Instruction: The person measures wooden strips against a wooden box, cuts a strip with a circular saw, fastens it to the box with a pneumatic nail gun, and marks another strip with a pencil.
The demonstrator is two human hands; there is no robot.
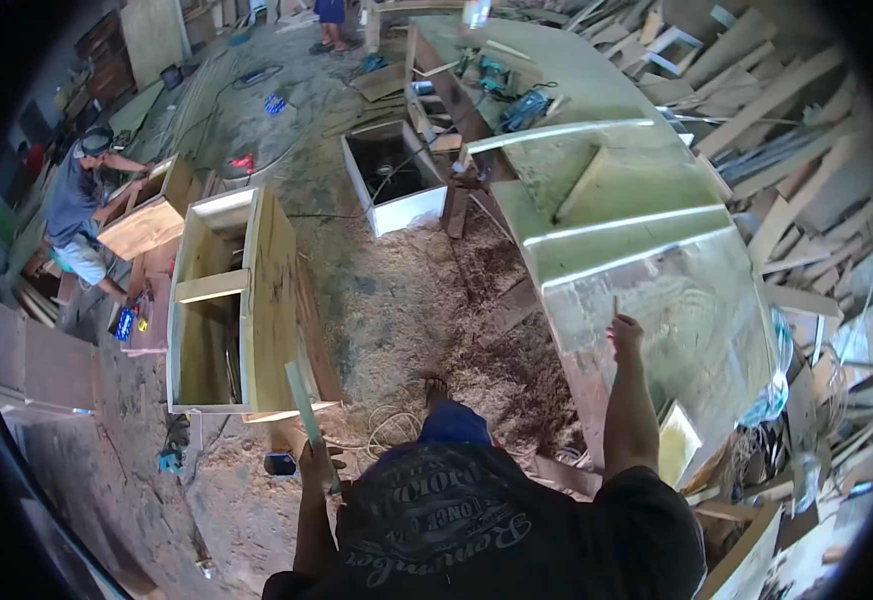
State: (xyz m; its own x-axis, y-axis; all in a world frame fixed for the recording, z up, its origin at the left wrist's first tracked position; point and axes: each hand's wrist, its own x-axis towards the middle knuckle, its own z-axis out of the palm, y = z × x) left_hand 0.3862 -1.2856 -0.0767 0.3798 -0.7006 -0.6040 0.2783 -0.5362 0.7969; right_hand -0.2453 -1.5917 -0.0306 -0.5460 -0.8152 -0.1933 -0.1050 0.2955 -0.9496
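Note:
My left hand [319, 464] is closed around a long, pale greenish flat strip [304, 398], which tilts up toward the open wooden cabinet frame [275, 300]. On the right, my right hand [625, 336] is closed on a thin, short brown stick [616, 305] that looks like a pencil and points upward. That hand is over the near part of a large worktable [657, 340] with a worn, pale top. Whether the hand touches the tabletop I cannot tell.
A co-worker [82, 205] bends over a wooden box [147, 220] at the left. A white-edged open box [397, 180] stands on the floor ahead. Wood shavings [387, 300] cover the ground. Scrap boards [787, 100] pile up along the right. A coiled cord [395, 428] lies near my feet.

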